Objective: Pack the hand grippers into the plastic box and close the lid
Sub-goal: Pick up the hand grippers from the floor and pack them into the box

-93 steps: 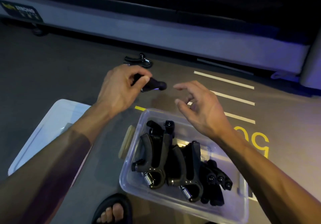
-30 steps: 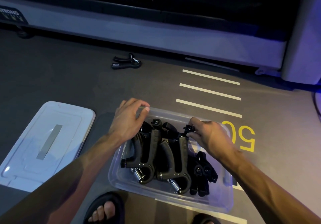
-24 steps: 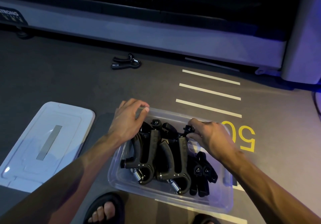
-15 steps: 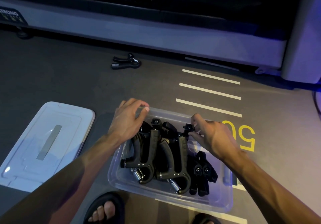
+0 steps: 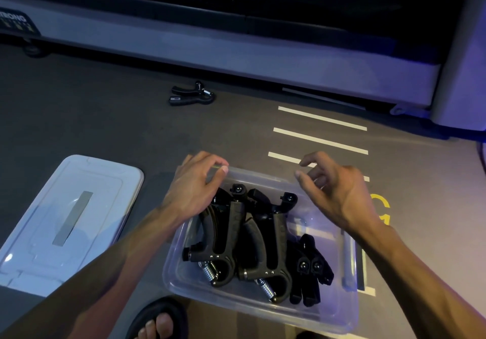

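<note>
The box (image 5: 263, 309) is being steadied at its far rim by the left hand (image 5: 196, 189); the right hand (image 5: 334, 194) is hovering, fingers loose, holding nothing. One gripper (image 5: 192, 94) is lying well beyond on the floor, to be fetched next; the lid (image 5: 65, 220) is lying left.

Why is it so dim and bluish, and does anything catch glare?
Head view: low light with a blue-purple cast at the right; the lid shows a small glare spot near its corner; the clear plastic box glints faintly; straight lines bow from the wide lens.
</note>
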A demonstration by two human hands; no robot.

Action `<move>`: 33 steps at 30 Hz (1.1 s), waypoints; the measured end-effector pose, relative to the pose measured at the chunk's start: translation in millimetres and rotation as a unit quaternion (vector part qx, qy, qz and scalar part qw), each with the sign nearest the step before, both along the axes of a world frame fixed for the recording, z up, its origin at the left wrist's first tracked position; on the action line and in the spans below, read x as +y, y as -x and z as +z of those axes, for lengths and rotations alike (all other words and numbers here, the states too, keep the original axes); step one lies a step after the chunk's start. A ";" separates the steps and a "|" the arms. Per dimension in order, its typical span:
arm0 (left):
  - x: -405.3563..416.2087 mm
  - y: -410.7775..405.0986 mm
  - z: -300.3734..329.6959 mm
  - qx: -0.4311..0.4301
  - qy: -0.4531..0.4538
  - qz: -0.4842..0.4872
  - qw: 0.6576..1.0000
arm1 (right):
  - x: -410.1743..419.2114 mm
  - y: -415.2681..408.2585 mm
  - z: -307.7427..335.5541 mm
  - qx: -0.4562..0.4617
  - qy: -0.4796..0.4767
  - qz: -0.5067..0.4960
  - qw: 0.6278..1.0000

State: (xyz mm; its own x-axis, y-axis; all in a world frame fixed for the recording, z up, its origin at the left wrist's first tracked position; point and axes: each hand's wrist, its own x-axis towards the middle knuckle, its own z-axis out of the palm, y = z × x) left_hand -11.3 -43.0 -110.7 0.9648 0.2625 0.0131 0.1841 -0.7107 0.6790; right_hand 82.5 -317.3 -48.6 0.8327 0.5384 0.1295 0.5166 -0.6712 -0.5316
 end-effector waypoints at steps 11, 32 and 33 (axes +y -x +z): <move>71.2 -59.1 -35.1 0.097 0.028 0.012 0.995 | 91.9 -81.1 -43.8 0.269 -0.081 0.076 0.957; 188.0 -205.9 -102.2 0.203 -0.223 0.046 0.952 | 96.6 -132.1 -82.7 0.380 -0.004 0.021 0.925; 185.1 -203.1 -101.6 0.200 -0.216 0.036 0.955 | 96.6 -131.1 -81.4 0.377 -0.002 0.022 0.926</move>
State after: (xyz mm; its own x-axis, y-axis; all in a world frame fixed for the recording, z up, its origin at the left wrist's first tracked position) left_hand 191.8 142.1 -212.3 0.8954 0.3812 -0.2300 0.4255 -0.8847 0.1903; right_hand 213.6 -220.8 -130.0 0.6643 0.5745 -0.4782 0.0243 -0.6560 -0.7544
